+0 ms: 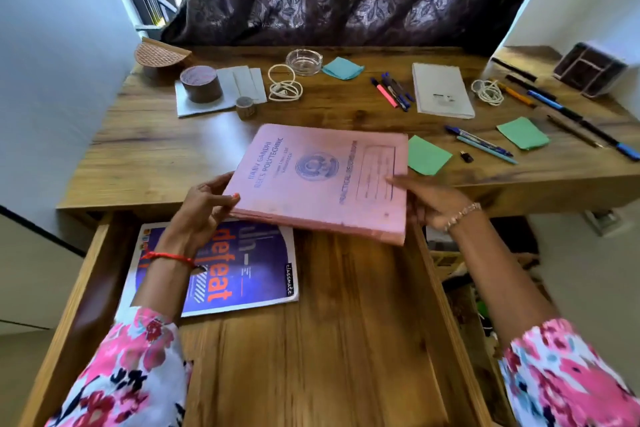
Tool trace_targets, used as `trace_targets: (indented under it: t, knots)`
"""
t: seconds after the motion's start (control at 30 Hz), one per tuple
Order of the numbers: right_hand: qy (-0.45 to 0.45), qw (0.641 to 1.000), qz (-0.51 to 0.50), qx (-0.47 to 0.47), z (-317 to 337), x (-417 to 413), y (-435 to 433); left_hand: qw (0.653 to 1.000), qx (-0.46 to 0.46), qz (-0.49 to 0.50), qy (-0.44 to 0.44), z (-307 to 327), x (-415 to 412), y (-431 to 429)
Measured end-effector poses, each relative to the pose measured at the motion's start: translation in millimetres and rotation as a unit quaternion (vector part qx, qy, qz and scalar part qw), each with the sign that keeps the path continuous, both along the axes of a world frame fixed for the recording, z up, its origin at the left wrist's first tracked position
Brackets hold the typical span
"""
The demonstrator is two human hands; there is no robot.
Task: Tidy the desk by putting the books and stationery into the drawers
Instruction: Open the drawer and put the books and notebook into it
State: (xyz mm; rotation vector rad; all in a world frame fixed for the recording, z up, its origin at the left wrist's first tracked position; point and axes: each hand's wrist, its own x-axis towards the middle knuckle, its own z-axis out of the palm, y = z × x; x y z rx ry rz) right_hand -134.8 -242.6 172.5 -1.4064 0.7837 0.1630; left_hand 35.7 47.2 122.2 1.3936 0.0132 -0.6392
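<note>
I hold a thick pink record book [322, 180] level over the desk's front edge and the open wooden drawer [346, 340]. My left hand [202, 208] grips its near left corner and my right hand [429, 198] grips its right edge. A purple notebook [249, 270] lies flat in the drawer's left half, partly under my left wrist. On the wooden desk [149, 156] lie a grey notebook [441, 90], a cluster of pens [393, 90], two pens [481, 144], more pens [561, 111] at the right, and green sticky pads [427, 154] [523, 133].
A tape roll [201, 83] on white paper, a small tape roll [245, 107], two coiled white cables [284, 83] [487, 91], a glass ashtray [304, 61], a blue note [343, 68], a wicker holder [161, 55] and a dark organiser box [588, 69] stand on the desk. Curtain behind.
</note>
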Motion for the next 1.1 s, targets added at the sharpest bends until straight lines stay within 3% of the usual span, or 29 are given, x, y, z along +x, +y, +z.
trace_targets:
  t: [0.2, 0.43, 0.63, 1.03, 1.1]
  knots:
    - [-0.042, 0.988, -0.008, 0.148, -41.6, -107.0, 86.0, 0.987, 0.072, -0.119, -0.078, 9.6, -6.9, 15.5]
    - [-0.047, 0.935, -0.209, 0.281, -95.4, -174.0, 161.6, 0.950, 0.117, -0.214, -0.194, 3.1, -37.1, -15.0]
    - [-0.063, 0.897, -0.315, 0.304, -124.6, -185.0, 173.6, 0.907, 0.196, -0.226, -0.295, -44.1, -79.7, -21.5]
    - [-0.043, 0.886, -0.358, 0.290, -163.3, -137.4, 153.9, 0.838, 0.283, -0.392, -0.252, -98.6, -132.7, -22.7]
    - [-0.035, 0.894, -0.350, 0.279, -165.3, -126.1, 151.0, 0.803, 0.318, -0.418, -0.280, -105.4, -132.7, -22.3]
